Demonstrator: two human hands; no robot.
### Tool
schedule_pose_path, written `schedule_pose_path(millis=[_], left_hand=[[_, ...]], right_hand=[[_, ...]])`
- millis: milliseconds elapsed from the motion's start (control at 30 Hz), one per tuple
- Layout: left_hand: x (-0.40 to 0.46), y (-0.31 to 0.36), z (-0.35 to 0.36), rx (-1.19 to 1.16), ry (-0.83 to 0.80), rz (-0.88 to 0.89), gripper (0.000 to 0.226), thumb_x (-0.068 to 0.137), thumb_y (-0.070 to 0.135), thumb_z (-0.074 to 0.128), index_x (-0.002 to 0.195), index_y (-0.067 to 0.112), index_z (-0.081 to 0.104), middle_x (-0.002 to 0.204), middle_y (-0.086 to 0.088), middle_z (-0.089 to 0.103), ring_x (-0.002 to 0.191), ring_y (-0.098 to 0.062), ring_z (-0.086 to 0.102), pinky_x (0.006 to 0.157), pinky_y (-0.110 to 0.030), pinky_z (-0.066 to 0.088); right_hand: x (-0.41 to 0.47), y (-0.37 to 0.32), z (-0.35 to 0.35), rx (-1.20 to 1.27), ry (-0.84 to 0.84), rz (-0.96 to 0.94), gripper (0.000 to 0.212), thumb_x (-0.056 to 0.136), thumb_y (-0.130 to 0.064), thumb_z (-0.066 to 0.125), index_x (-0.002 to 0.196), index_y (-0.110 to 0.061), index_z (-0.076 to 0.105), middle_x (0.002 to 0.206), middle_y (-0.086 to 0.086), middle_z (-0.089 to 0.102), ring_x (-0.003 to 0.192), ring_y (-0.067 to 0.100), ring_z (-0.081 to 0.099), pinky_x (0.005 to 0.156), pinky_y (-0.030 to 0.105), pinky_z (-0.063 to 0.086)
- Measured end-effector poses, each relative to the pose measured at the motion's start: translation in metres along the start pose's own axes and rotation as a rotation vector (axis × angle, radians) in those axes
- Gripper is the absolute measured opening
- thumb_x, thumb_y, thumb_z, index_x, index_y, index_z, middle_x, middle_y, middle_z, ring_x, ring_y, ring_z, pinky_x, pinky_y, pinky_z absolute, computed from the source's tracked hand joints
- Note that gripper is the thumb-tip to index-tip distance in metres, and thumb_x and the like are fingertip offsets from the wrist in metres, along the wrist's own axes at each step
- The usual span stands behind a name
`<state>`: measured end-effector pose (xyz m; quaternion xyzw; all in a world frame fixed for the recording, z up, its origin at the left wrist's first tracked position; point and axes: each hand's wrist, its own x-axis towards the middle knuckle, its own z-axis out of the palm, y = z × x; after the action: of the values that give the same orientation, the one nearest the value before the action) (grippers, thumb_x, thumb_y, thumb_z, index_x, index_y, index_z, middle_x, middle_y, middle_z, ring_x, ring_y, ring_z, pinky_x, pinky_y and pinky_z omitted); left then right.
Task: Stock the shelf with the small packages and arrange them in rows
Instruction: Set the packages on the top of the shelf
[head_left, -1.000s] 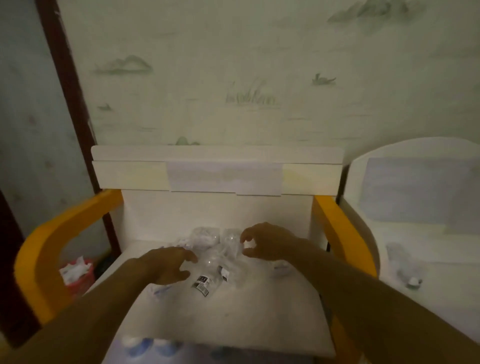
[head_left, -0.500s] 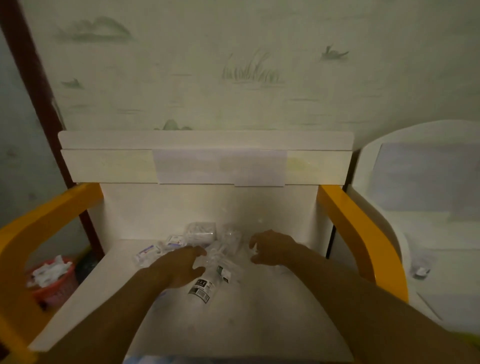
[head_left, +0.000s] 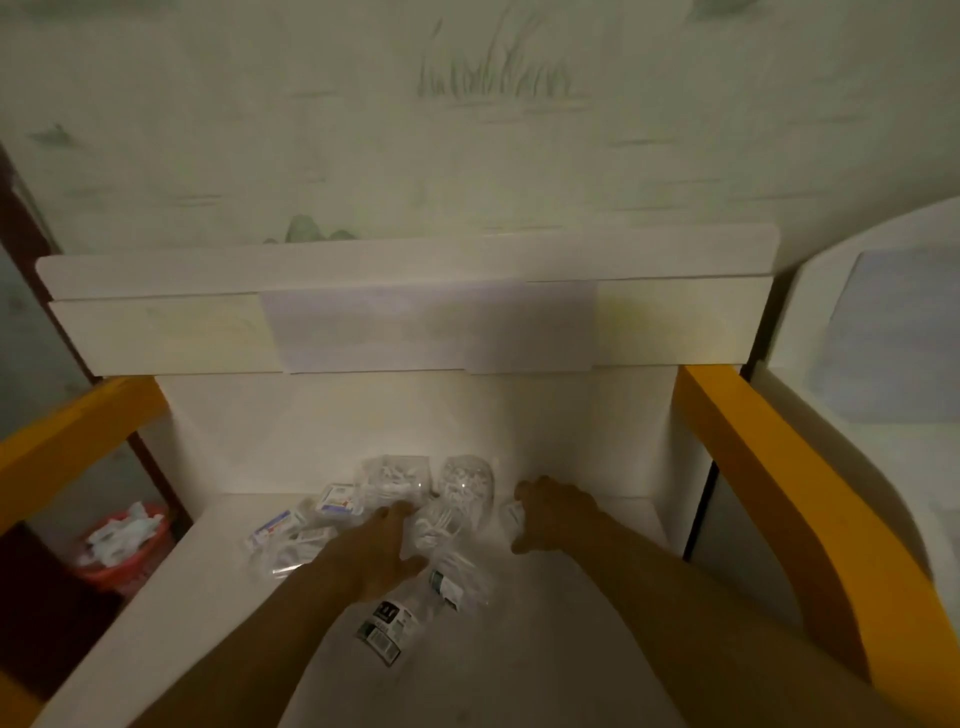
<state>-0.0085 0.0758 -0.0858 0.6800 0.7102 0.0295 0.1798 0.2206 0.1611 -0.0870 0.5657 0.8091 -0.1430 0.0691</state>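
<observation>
My left hand (head_left: 376, 558) lay flat, fingers spread, on the small clear plastic packages (head_left: 415, 499) near the white shelf's (head_left: 545, 649) back edge. My right hand (head_left: 553, 514) curled loosely beside them; I couldn't tell whether it gripped one.

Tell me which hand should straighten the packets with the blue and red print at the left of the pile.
Left. The left hand rests right beside the printed packets, while the right hand sits on the far side of the clear bags and would probably have to cross over them.
</observation>
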Motion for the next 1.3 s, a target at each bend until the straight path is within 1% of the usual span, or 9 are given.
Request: schedule_pose_path(millis=[200,367,533,733,800,933,1067,1167,1300], left_hand=[[0.009,-0.005,-0.002,-0.211,0.045,0.041,0.068,0.075,0.042,0.076,0.128,0.027,0.036,0.127,0.005,0.052,0.106,-0.009,0.050,0.086,-0.021,0.040],[0.007,-0.014,-0.022,-0.267,0.079,0.087,0.069,0.072,0.041,0.079,0.126,0.029,0.037,0.115,0.010,0.051,0.104,-0.012,0.056,0.085,-0.020,0.044],[0.001,-0.009,-0.060,-0.367,0.124,0.123,0.054,0.079,0.043,0.073,0.121,0.033,0.041,0.115,0.005,0.055,0.094,-0.010,0.059,0.073,-0.018,0.046],[-0.009,0.015,-0.100,-0.438,0.284,0.194,0.048,0.084,0.042,0.067,0.125,0.032,0.045,0.114,0.009,0.055,0.101,-0.012,0.057,0.083,-0.022,0.040],[-0.015,0.024,-0.111,-0.426,0.335,0.251,0.051,0.083,0.053,0.063,0.125,0.029,0.047,0.112,0.009,0.057,0.098,-0.012,0.058,0.081,-0.022,0.041],[-0.027,0.047,-0.127,-0.356,0.410,0.395,0.085,0.062,0.085,0.039,0.122,0.026,0.052,0.107,0.011,0.059,0.093,-0.012,0.058,0.081,-0.026,0.044],[-0.031,0.089,-0.139,-0.363,0.415,0.532,0.091,0.054,0.099,0.030,0.106,0.030,0.058,0.098,0.009,0.065,0.088,-0.013,0.063,0.084,-0.033,0.051],[-0.038,0.135,-0.146,-0.370,0.387,0.610,0.082,0.058,0.095,0.035,0.104,0.031,0.056,0.098,0.010,0.064,0.089,-0.015,0.063,0.084,-0.033,0.051],[-0.049,0.206,-0.146,-0.512,0.360,0.687,0.059,0.074,0.064,0.066,0.119,0.028,0.049,0.108,0.006,0.059,0.094,-0.015,0.060,0.083,-0.024,0.044]], right_hand=[[0.013,-0.004,0.010,-0.012,0.065,0.022,0.080,0.073,-0.051,0.073,0.138,-0.019,0.038,0.144,0.012,0.031,0.123,0.036,0.045,0.097,0.044,0.043],[0.012,-0.005,0.009,-0.027,0.069,0.035,0.082,0.069,-0.053,0.072,0.138,-0.025,0.036,0.145,0.010,0.032,0.129,0.040,0.034,0.102,0.047,0.036],[0.000,-0.010,-0.022,-0.059,0.044,0.044,0.087,0.073,-0.058,0.068,0.144,-0.028,0.030,0.150,0.007,0.028,0.136,0.039,0.025,0.108,0.049,0.030],[-0.036,-0.021,-0.075,-0.102,0.115,0.037,0.088,0.072,-0.061,0.069,0.145,-0.028,0.033,0.150,0.009,0.028,0.132,0.039,0.028,0.108,0.048,0.032],[-0.053,-0.027,-0.092,-0.126,0.159,0.021,0.085,0.071,-0.062,0.069,0.143,-0.030,0.036,0.149,0.008,0.031,0.130,0.037,0.031,0.106,0.048,0.035],[-0.099,-0.030,-0.133,-0.172,0.268,0.027,0.081,0.071,-0.061,0.068,0.141,-0.031,0.039,0.148,0.004,0.033,0.129,0.034,0.032,0.103,0.046,0.036],[-0.151,-0.012,-0.161,-0.199,0.358,0.094,0.078,0.074,-0.057,0.068,0.141,-0.030,0.039,0.147,0.004,0.033,0.126,0.033,0.034,0.097,0.044,0.038],[-0.186,0.014,-0.168,-0.208,0.414,0.174,0.079,0.074,-0.058,0.068,0.141,-0.030,0.039,0.148,0.004,0.032,0.128,0.034,0.033,0.100,0.047,0.035],[-0.225,0.061,-0.171,-0.165,0.461,0.272,0.080,0.073,-0.060,0.068,0.140,-0.029,0.039,0.145,0.006,0.034,0.129,0.034,0.032,0.103,0.049,0.037]])
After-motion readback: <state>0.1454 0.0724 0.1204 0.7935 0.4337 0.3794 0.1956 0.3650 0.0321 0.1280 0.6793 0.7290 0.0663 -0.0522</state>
